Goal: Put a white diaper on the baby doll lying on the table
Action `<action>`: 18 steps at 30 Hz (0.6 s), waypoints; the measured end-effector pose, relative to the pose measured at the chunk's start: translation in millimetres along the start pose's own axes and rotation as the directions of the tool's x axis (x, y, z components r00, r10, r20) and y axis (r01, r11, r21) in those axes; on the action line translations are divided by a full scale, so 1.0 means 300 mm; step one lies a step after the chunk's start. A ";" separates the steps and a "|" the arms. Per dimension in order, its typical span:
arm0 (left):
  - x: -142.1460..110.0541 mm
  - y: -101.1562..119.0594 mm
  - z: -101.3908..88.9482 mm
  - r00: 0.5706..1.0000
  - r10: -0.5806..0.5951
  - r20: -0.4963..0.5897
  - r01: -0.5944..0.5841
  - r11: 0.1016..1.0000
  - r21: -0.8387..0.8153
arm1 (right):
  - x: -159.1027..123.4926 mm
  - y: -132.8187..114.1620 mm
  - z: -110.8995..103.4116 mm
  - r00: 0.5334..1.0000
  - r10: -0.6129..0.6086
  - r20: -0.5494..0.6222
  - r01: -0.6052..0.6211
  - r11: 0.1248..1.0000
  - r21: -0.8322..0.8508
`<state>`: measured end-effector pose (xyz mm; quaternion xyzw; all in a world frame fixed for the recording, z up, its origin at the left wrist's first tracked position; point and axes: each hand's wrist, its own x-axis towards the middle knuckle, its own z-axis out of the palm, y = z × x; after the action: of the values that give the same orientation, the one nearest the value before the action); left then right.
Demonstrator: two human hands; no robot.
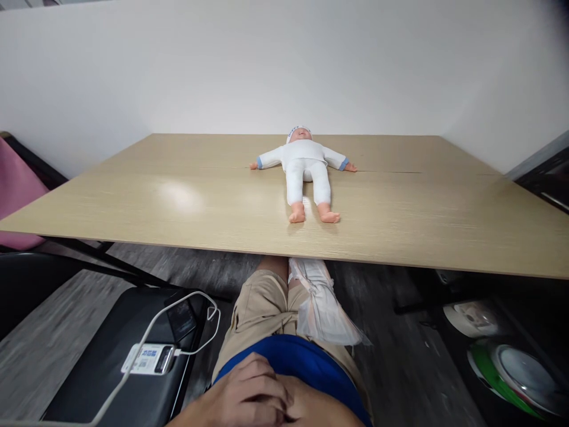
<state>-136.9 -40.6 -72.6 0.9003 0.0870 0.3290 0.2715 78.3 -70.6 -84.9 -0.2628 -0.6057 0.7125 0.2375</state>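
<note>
A baby doll (306,169) in a white suit and cap lies on its back in the middle of a light wooden table (178,196), arms spread and feet toward me. Both my hands rest low against my blue shirt, well short of the table's edge. My left hand (249,388) lies with its fingers curled over my right hand (317,410), whose fingers are hidden beneath it. A clear plastic packet (320,302) with something white inside lies on my thigh, just under the table's front edge.
A black seat (102,367) at my left carries a white device (149,359) with a white cable and a dark phone (180,320). A pink chair (18,190) stands at far left. A white object (471,317) and a green-rimmed round thing (515,373) sit on the floor at right.
</note>
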 end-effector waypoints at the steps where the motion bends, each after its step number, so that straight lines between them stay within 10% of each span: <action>1: -0.006 -0.004 0.004 1.000 0.014 -0.003 -0.014 1.000 0.020 | 0.004 -0.008 0.002 1.000 -0.006 0.003 0.006 1.000 0.020; 18: -0.010 0.003 -0.007 0.998 0.033 -0.052 -0.028 0.994 0.103 | 0.018 -0.042 0.000 0.997 0.034 0.065 -0.025 0.992 -0.123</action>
<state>-140.6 -41.5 -72.2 0.9050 0.0972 0.3524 0.2176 74.5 -65.0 -72.9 -0.2615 -0.6518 0.6860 0.1899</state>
